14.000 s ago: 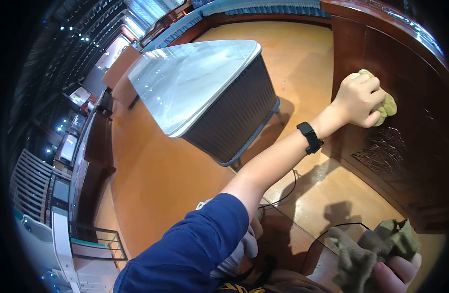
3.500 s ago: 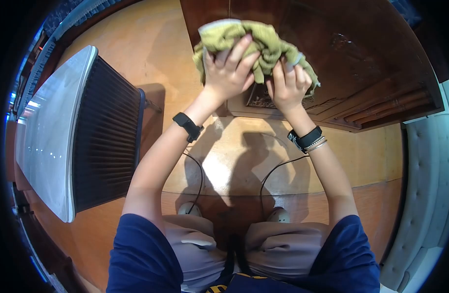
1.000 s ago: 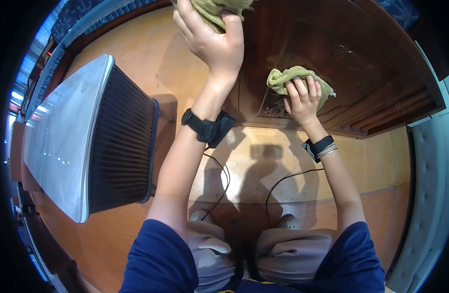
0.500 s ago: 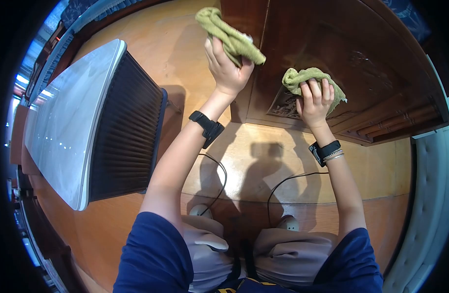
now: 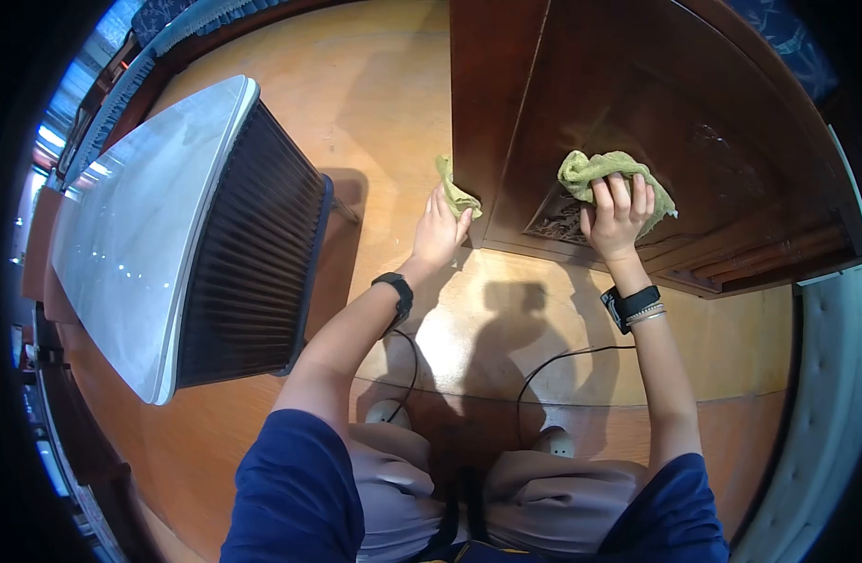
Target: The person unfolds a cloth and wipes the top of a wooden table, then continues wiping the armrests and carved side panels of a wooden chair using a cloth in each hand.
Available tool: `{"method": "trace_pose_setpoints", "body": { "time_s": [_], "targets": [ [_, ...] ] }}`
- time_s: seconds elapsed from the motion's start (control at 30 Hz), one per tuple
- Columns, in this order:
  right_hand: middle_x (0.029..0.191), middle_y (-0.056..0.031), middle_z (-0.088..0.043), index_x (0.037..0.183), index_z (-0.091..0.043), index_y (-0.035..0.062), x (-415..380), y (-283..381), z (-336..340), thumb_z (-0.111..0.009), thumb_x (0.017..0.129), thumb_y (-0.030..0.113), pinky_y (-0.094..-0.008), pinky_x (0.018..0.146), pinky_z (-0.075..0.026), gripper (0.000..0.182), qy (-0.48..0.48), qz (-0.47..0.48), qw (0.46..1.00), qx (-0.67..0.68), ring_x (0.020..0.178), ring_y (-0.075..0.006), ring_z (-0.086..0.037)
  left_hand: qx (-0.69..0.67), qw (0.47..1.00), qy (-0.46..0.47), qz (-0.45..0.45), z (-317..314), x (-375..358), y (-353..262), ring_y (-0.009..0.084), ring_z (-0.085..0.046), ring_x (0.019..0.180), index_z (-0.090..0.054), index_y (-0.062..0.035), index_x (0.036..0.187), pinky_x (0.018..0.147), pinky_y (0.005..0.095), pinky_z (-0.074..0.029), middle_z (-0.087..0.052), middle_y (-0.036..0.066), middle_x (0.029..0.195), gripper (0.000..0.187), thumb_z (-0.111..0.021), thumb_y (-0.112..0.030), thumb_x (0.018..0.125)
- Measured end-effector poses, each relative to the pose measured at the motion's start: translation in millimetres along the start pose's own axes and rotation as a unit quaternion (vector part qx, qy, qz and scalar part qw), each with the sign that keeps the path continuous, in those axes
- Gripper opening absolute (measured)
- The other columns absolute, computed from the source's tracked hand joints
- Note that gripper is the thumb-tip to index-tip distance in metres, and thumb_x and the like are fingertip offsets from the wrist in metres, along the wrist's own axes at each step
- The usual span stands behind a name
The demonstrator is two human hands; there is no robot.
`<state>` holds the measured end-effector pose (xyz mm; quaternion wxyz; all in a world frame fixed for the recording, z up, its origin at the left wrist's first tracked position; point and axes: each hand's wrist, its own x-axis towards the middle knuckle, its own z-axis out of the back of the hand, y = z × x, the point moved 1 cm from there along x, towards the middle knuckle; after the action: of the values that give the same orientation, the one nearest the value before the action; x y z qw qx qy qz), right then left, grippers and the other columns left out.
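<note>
My left hand (image 5: 438, 231) grips a green cloth (image 5: 457, 194) at the left edge of a dark brown wooden cabinet (image 5: 492, 103), low down near the floor. Part of that cloth is hidden behind my fingers. A second green cloth (image 5: 590, 169) lies bunched against the carved front of the cabinet, and my right hand (image 5: 618, 216) presses on it with bent fingers, just above a carved panel (image 5: 557, 222).
To the left stands a piece with a pale marble-like top (image 5: 149, 225) and dark ribbed side (image 5: 248, 253). Black cables (image 5: 534, 371) run over the wooden floor (image 5: 374, 113) near my shoes (image 5: 555, 441). A pale padded surface (image 5: 830, 375) is at the right edge.
My left hand has come down toward me with its cloth, from higher up to the cabinet's lower left edge. My right hand and its cloth sit slightly lower and further right in view.
</note>
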<state>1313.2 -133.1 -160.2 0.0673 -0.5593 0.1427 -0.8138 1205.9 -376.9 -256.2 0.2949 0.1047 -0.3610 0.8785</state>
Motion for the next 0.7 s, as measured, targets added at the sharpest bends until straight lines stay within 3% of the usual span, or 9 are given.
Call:
{"method": "trace_pose_setpoints", "body": {
  "time_s": [0.17, 0.23, 0.37, 0.53, 0.6, 0.7],
  "targets": [
    [0.12, -0.0001, -0.05, 0.114, -0.058, 0.0208, 0, 1, -3, -0.058, 0.073, 0.022, -0.0447, 0.103, -0.026, 0.042, -0.007, -0.003, 1.0, -0.011, 0.123, -0.0263, -0.035, 0.02, 0.999, 0.04, 0.026, -1, -6, 3, 0.0391, -0.04, 0.119, -0.024, 0.008, 0.131, 0.098, 0.0427, -0.038, -0.039, 0.028, 0.127, 0.064, -0.049, -0.035, 0.091],
    [0.12, 0.0, -0.05, 0.114, -0.058, 0.021, 2, 1, -1, -0.058, 0.073, 0.022, -0.0443, 0.103, -0.026, 0.042, -0.008, 0.001, 1.0, -0.008, 0.123, -0.0259, -0.036, 0.014, 0.992, 0.089, 0.083, 2, -6, 0, 0.0389, -0.041, 0.118, -0.028, 0.0078, 0.13, 0.098, 0.0433, -0.037, -0.04, 0.027, 0.127, 0.061, -0.048, -0.035, 0.091],
    [0.121, 0.0008, -0.05, 0.115, -0.058, 0.0215, 5, 1, 2, -0.057, 0.075, 0.021, -0.0425, 0.102, -0.027, 0.039, -0.009, 0.007, 1.0, -0.02, 0.121, -0.0244, -0.039, -0.011, 0.995, 0.079, 0.064, -2, 6, 14, 0.0395, -0.042, 0.115, -0.034, 0.0074, 0.126, 0.097, 0.0446, -0.035, -0.042, 0.026, 0.124, 0.056, -0.048, -0.034, 0.091],
    [0.121, 0.0006, -0.051, 0.115, -0.058, 0.0206, 16, 1, 16, -0.056, 0.077, 0.021, -0.0412, 0.1, -0.028, 0.038, 0.015, 0.003, 1.0, 0.012, 0.121, -0.0238, -0.039, -0.15, 0.982, -0.074, -0.084, 46, 48, -28, 0.0421, -0.045, 0.107, -0.04, 0.0063, 0.119, 0.094, 0.0455, -0.035, -0.046, 0.025, 0.116, 0.044, -0.048, -0.026, 0.09],
    [0.121, 0.0007, -0.052, 0.112, -0.061, 0.02, 16, 0, 14, -0.056, 0.077, 0.021, -0.0409, 0.1, -0.029, 0.035, 0.009, 0.007, 1.0, 0.006, 0.122, -0.0236, -0.038, -0.19, 0.955, -0.197, -0.119, 73, 77, -63, 0.0416, -0.045, 0.107, -0.038, 0.0057, 0.122, 0.093, 0.0459, -0.035, -0.045, 0.025, 0.116, 0.046, -0.051, -0.023, 0.089],
    [0.12, 0.0011, -0.053, 0.111, -0.061, 0.0193, 21, 1, 17, -0.057, 0.076, 0.016, -0.0401, 0.099, -0.03, 0.035, 0.008, -0.002, 1.0, 0.022, 0.121, -0.0233, -0.04, -0.186, 0.923, -0.299, -0.153, 115, 115, -113, 0.0421, -0.043, 0.11, -0.03, 0.0051, 0.13, 0.094, 0.0473, -0.034, -0.041, 0.027, 0.121, 0.057, -0.056, -0.022, 0.086]
  ]
}}
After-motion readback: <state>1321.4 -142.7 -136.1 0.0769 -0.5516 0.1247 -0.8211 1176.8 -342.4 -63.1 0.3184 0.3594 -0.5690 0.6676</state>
